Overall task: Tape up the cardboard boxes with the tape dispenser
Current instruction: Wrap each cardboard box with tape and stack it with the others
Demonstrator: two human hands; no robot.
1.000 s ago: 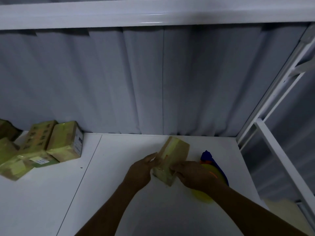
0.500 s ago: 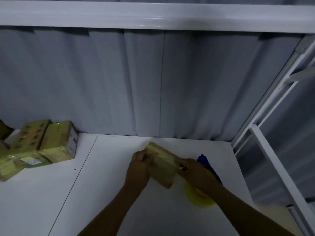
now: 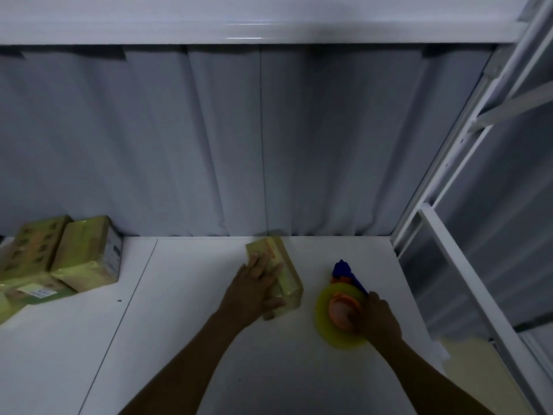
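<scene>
A small cardboard box [image 3: 285, 272] lies flat on the white table [image 3: 185, 339], near the back middle. My left hand [image 3: 254, 287] rests on top of it with fingers spread flat and the thumb along its near side. To its right lies the tape dispenser [image 3: 339, 313], a yellow tape roll with an orange hub and a blue handle pointing away. My right hand [image 3: 378, 319] grips the dispenser at its right side, fingers curled round it.
A pile of taped cardboard boxes [image 3: 59, 259] sits at the table's back left. A grey curtain [image 3: 239, 145] hangs behind the table. White metal frame bars [image 3: 466, 265] run along the right edge, and a white beam crosses overhead.
Both hands held the box tilted above the table; now it lies flat under my left hand. My right hand has let go of it and taken hold of the dispenser.
</scene>
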